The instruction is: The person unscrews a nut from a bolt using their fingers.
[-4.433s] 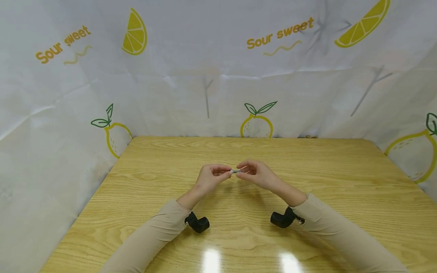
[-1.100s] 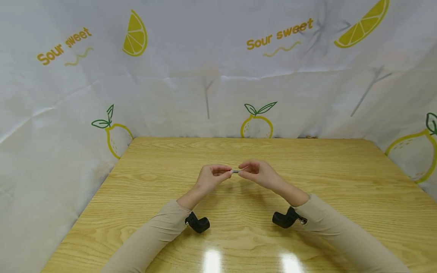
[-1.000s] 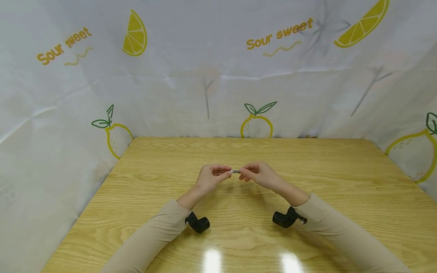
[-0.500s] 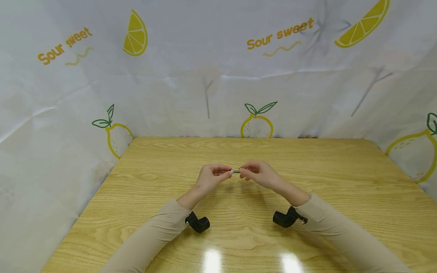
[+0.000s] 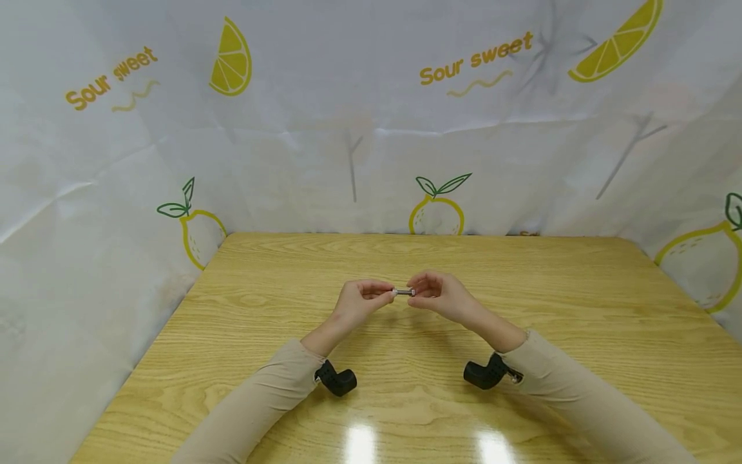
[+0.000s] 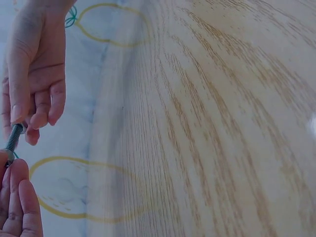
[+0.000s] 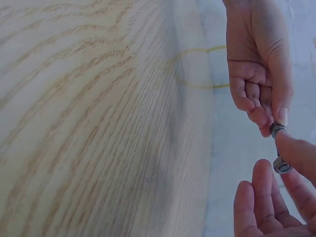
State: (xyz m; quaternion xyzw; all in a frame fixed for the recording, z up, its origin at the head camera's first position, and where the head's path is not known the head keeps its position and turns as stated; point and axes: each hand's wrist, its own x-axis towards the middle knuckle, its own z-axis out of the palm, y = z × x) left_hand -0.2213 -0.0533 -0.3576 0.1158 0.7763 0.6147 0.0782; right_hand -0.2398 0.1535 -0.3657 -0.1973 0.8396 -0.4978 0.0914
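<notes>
Thumb and fingertips of my left hand (image 5: 359, 303) pinch one end of a small metal bolt (image 5: 404, 292), held level above the table. A hex nut (image 7: 282, 166) sits at the bolt's other end. My right hand (image 5: 443, 298) is around that nut with thumb and index finger spread apart, so the nut shows between them. In the right wrist view the right thumb passes in front of part of the bolt. The left wrist view shows the threaded shank (image 6: 13, 138) between both hands; the left fingers hide the gripped end.
A wood-grain table (image 5: 278, 270) lies beneath both hands. Behind it hangs a white cloth (image 5: 324, 161) printed with lemons. Black wrist mounts (image 5: 338, 380) sit at the sleeve cuffs.
My right fingers turned about the bolt's end, closing on it and spreading again; half a second ago they covered the nut, which now shows. The left hand has stayed still.
</notes>
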